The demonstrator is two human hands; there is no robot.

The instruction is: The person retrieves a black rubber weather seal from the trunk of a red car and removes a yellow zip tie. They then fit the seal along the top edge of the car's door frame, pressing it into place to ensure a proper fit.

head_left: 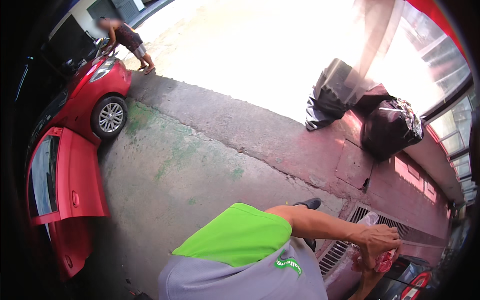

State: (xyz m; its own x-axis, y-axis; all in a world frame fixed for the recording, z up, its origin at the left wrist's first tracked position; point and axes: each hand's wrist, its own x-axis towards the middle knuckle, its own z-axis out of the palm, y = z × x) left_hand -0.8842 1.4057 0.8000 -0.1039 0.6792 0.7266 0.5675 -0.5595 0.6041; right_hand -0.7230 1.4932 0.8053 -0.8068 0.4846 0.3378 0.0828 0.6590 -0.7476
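My left arm reaches out to the right from a green and grey shirt sleeve. At its end, my left hand (378, 242) is closed around a crumpled red-and-white cloth (385, 261). Just below it, my right hand (370, 281) is pressed up against the same cloth; its fingers are mostly hidden. Both hands are above a metal drain grate (332, 259) set in the floor. A pale pinkish blur beside the hands cannot be made out. My dark shoe (311, 203) shows behind the forearm.
A dark car with a red tail light (416, 286) stands close by the hands. Black garbage bags (390, 127) sit at the far right. At the left is a red car (80, 170) with a door open; another person (125, 37) leans over its front. The concrete floor (170, 165) is cracked.
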